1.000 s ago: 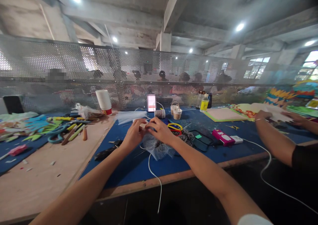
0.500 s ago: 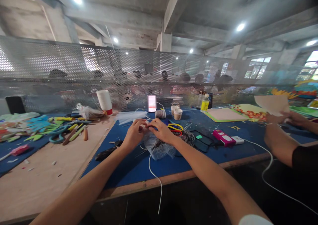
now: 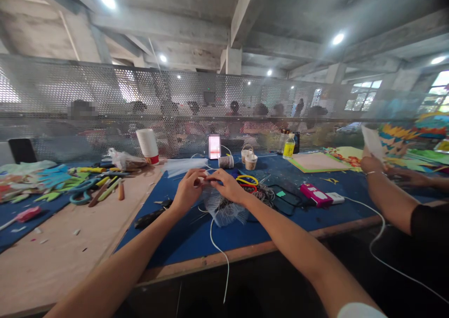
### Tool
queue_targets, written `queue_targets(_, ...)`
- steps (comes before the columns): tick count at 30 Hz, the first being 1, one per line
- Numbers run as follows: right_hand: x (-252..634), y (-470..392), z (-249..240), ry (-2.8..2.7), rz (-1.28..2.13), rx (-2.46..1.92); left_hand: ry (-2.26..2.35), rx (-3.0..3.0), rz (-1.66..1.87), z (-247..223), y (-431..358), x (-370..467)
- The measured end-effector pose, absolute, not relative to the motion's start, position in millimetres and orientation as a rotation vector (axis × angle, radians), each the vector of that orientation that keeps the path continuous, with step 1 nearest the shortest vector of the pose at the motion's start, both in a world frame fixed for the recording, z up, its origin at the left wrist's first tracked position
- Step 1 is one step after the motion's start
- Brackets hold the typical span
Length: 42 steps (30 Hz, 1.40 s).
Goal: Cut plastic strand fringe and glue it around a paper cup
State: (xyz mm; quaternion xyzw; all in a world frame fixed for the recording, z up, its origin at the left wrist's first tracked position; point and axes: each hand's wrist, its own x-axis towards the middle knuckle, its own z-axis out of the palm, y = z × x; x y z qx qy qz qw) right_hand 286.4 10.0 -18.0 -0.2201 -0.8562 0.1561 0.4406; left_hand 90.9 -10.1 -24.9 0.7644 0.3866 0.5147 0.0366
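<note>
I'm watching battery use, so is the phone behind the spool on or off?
On: the phone, standing upright beyond the spool, is brightly lit in pinkish white.

Phone [image 3: 214,147] and spool [image 3: 226,161] behind the mesh [image 3: 224,211], bottle [image 3: 289,147] farther right, scissors [image 3: 82,191] far left.
</note>
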Motion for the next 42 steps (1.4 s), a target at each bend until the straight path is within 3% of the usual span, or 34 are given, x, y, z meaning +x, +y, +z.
queue_targets(7, 285.7, 19.1, -25.3, -1.919, 0.383, -0.833, 1.271, 2.312, 1.653, -18.5, -16.0, 89.8)
queue_targets(11, 288.7, 23.4, -25.4, -1.824, 0.637, -1.032, 1.287, 2.358, 1.687, -15.0, -20.9, 89.8)
queue_targets(20, 277.9, 25.9, -29.4, -1.687, 1.213, -0.592, 1.295, 2.470, 1.698, -16.4, -19.9, 90.4)
queue_targets(42, 280.9, 24.0, -23.4, -1.618, 1.063, -0.557, 1.532, 2.349, 1.639, -14.3, -18.8, 86.6)
